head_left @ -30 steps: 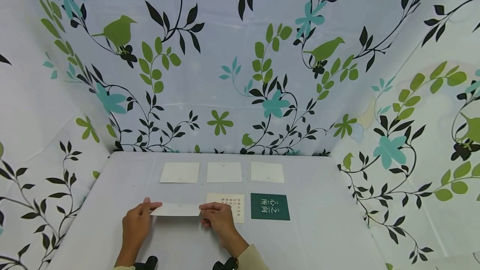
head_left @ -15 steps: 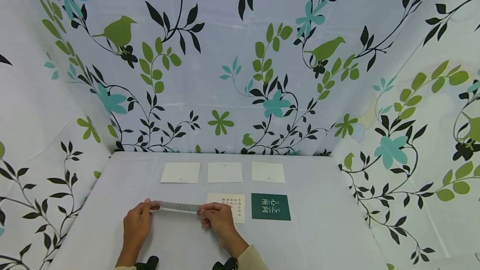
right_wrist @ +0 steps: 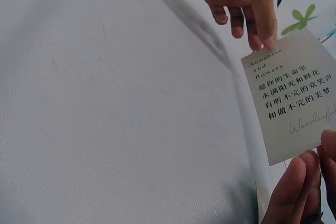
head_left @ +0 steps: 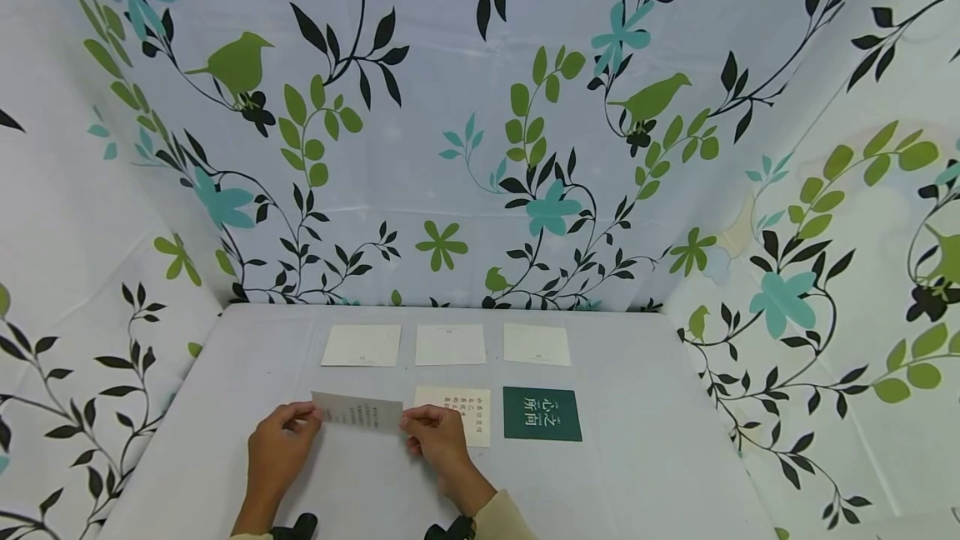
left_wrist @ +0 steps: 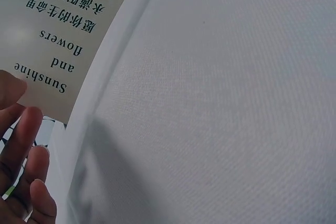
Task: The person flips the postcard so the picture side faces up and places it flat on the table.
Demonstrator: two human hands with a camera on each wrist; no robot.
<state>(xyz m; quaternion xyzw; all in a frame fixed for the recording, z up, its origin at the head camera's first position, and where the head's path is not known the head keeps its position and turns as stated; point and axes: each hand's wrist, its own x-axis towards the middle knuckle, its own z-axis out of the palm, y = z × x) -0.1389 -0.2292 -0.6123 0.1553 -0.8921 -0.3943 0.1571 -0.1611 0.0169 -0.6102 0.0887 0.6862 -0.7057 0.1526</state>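
At nine o'clock on the printed card (head_left: 360, 412), my left hand (head_left: 280, 442) pinches its edge — my right hand (head_left: 440, 438) pinches at three o'clock.

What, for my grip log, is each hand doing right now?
Left hand: pinching one end of the raised printed card.
Right hand: pinching that card's opposite end.

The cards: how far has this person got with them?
Looks done: three pale cards lie flat in the table's far row, a cream card and a green card in the near row. In hand: the left hand and right hand hold a printed card by opposite ends, tilted up. Probably left: laying it down, perhaps left of the cream card, making that row three too.
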